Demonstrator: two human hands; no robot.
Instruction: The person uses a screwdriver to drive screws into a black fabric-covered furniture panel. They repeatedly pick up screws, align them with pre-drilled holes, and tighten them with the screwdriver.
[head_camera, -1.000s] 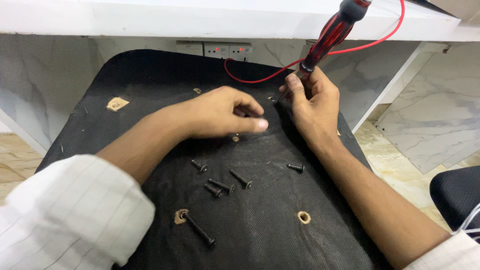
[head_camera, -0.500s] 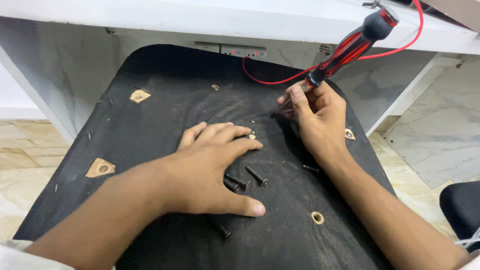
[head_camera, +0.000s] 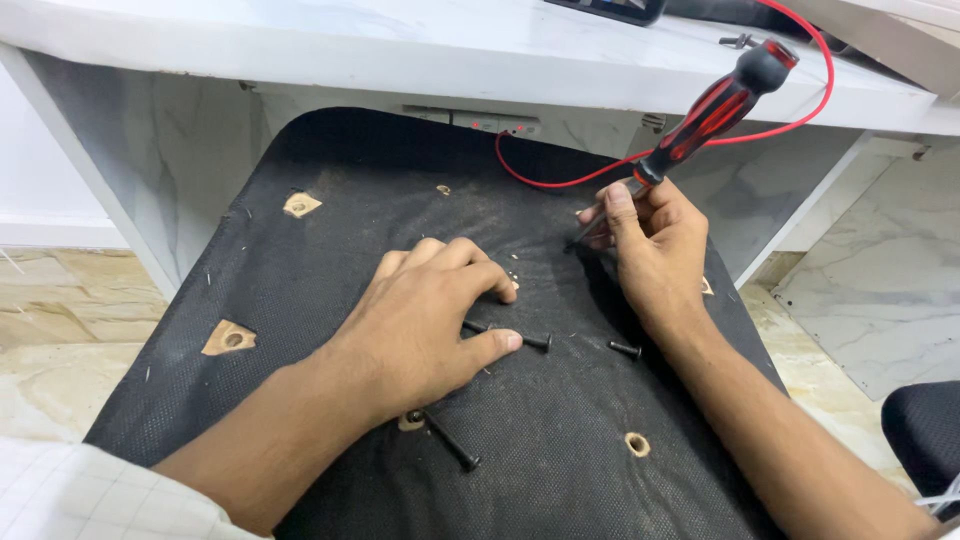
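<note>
A black fabric-covered panel (head_camera: 300, 290) lies flat in front of me, with several small cut-outs showing wood. My left hand (head_camera: 425, 320) rests palm down on its middle, fingers curled over loose black screws; one screw (head_camera: 530, 340) shows at my thumb tip. Two more black screws lie apart: a short one (head_camera: 625, 349) to the right and a long one (head_camera: 450, 442) below my wrist. My right hand (head_camera: 650, 240) grips the shaft of a red and black screwdriver (head_camera: 715, 110), its handle tilted up to the right and its tip on the panel.
A white desk (head_camera: 400, 50) stands over the panel's far end, with a socket strip (head_camera: 490, 123) under its edge and a red cable (head_camera: 560, 180) looping down. Marble-look panels and tiled floor lie around. A black chair part (head_camera: 925, 430) is at the lower right.
My left hand has drawn back from near the screwdriver tip to the panel's middle and settled over the loose screws. My right hand stays on the screwdriver.
</note>
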